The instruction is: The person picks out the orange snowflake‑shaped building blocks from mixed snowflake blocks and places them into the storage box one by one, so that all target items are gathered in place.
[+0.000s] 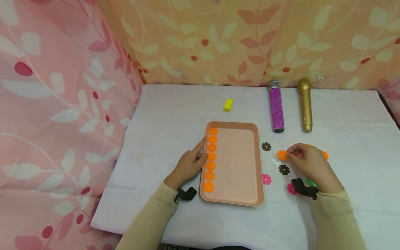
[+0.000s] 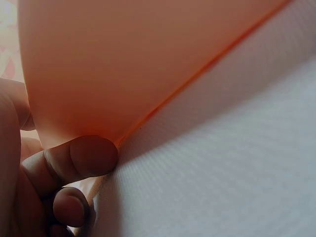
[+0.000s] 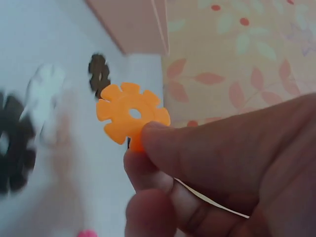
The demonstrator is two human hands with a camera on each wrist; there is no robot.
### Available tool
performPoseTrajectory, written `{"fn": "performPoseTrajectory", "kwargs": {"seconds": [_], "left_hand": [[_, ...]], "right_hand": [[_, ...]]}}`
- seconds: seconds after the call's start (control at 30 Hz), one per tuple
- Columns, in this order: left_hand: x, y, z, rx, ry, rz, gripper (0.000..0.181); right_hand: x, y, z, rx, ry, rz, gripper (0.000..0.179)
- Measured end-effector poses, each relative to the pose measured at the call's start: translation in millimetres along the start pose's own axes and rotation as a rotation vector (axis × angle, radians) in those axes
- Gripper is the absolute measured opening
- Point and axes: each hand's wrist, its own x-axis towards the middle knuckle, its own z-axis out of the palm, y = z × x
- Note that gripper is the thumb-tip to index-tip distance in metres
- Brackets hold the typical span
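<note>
Fingers of the left hand rest against the left rim of the tray, index extended; no closed grasp is visible. Uneven pressure here could slide the tray on the bench and disturb the column of seven orange discs along its left side, which appear to lie loose. The left thumb is near the middle of the column; an inward slip could knock a piece out of line. Just beside the right rim lies a pink disc, which a rightward tray shift could push. Farther right, the grip of the right hand is clamped, thumb to fingertip, on the edge of the held orange disc, near a white disc. Insufficient pinch pressure could cause rotation or a drop; low carriage could cause contact with the tray wall.
</note>
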Motion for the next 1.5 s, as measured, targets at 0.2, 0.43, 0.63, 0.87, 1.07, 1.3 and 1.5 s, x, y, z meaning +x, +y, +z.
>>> {"fn": "performPoseTrajectory", "kwargs": {"seconds": [0.2, 0.43, 0.63, 0.87, 1.07, 1.3, 1.5], "left_hand": [[0.1, 1.0, -1.0, -0.004, -0.005, -0.017, 0.065], [0.0, -0.3, -0.5, -0.001, -0.003, -0.014, 0.065], [-0.4, 0.2, -0.6, -0.012, -0.001, -0.018, 0.065], [-0.6, 1.4, -0.4, -0.012, -0.001, -0.009, 0.064], [0.0, 0.8, -0.6, -0.008, 0.002, -0.002, 0.064], [0.6, -0.1, -1.2, -0.011, -0.006, -0.003, 0.064], [-0.2, 0.5, -1.4, -0.013, -0.013, -0.005, 0.064]], "right_hand": [[14.1, -20, 5, 0.052, -0.012, 0.017, 0.021], [29.7, -42, 7, 0.099, -0.005, 0.006, 0.02], [44.1, -60, 12, 0.166, -0.021, -0.011, 0.018], [57.6, -76, 29, 0.216, -0.041, -0.056, 0.018], [69.3, -92, 47, 0.187, -0.03, -0.084, 0.017], [85.0, -108, 64, 0.185, -0.022, -0.088, 0.016], [95.6, -121, 76, 0.202, -0.022, -0.062, 0.016]]}}
